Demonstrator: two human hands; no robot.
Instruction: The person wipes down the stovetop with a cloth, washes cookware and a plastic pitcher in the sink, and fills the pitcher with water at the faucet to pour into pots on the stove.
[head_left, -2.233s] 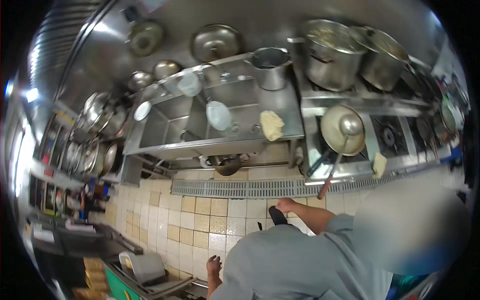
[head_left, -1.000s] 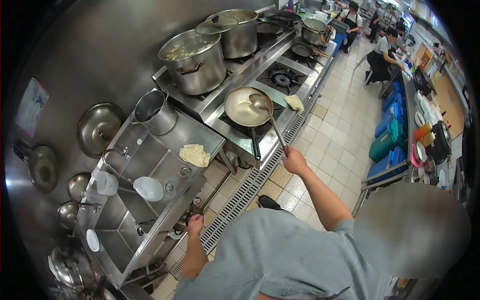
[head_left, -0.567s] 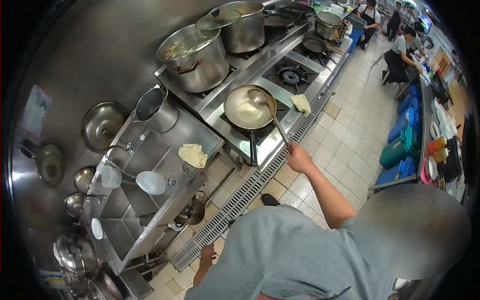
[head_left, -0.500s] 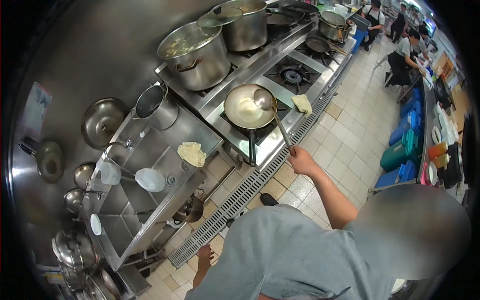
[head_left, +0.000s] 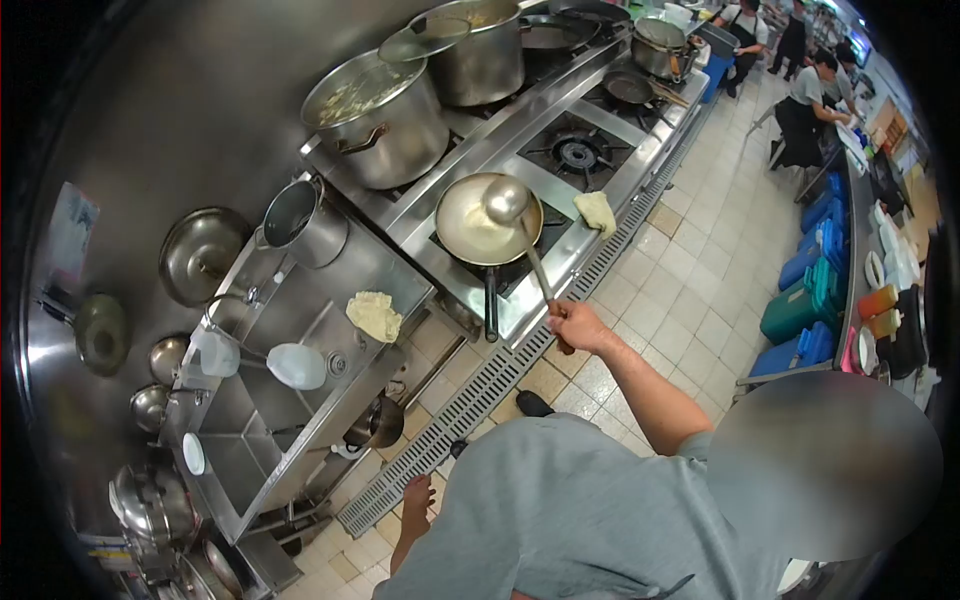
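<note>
And there's the right hand (head_left: pixel 578 328), closed firmly round the ladle (head_left: pixel 507 201), whose bowl sits at eleven o'clock from the grip, over the pan (head_left: pixel 447 228); that length looks meant to keep skin clear of any heat. The pan rests on the stove (head_left: pixel 512 311), its handle (head_left: pixel 491 303) out at six o'clock, probably for easy reach, with a pale cloth (head_left: pixel 596 213) near at three, while down toward seven the left hand (head_left: pixel 418 493) hangs half-open, apparently gripping nothing.
</note>
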